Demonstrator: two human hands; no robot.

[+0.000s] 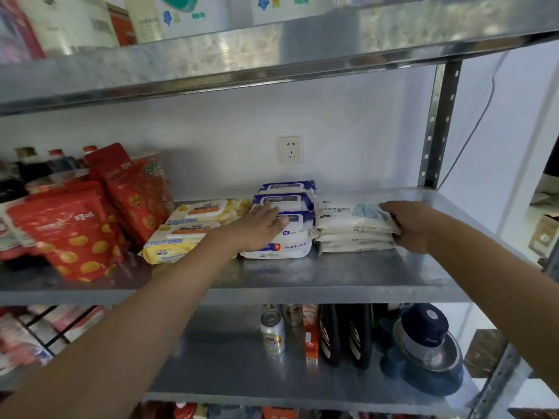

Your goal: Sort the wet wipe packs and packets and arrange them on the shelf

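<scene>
Task thing first: the stack of flat white soft-plastic wet wipe packets (352,229) sits below and right of the white wall socket (291,149), on the grey sheet-metal shelf (332,276). My right hand (414,226) holds the stack's right end, with the fingers curled over the top packet. The thumb is hidden, so I can't tell how far under it reaches. The stack's edges look roughly flush.

Straight below the socket are three blue-and-white flip-lid wet wipe packs (287,204), in a row front to back, each touching the next. My left hand (263,225) lies on the front one with the fingers straight and flat on the lid, pressing or steadying it and gripping nothing. That front pack touches the white stack.

Below and left of the socket are two yellow-and-white lemon wet wipe packs (193,228), one behind the other. The rear one is against the blue row, and the front one looks slightly skewed.

Further left of the socket are red foil snack pouches (75,234) with dark bottles behind them. These are not task items.

Progress, my judgement: sorting is nearly done. There are three kinds in three groups, side by side on one shelf, and I see no loose pack anywhere in view. What's left looks like tidying only: square the white stack against the blue row, straighten the front yellow pack, then let go. I can't tell whether more packs wait out of frame.
</scene>
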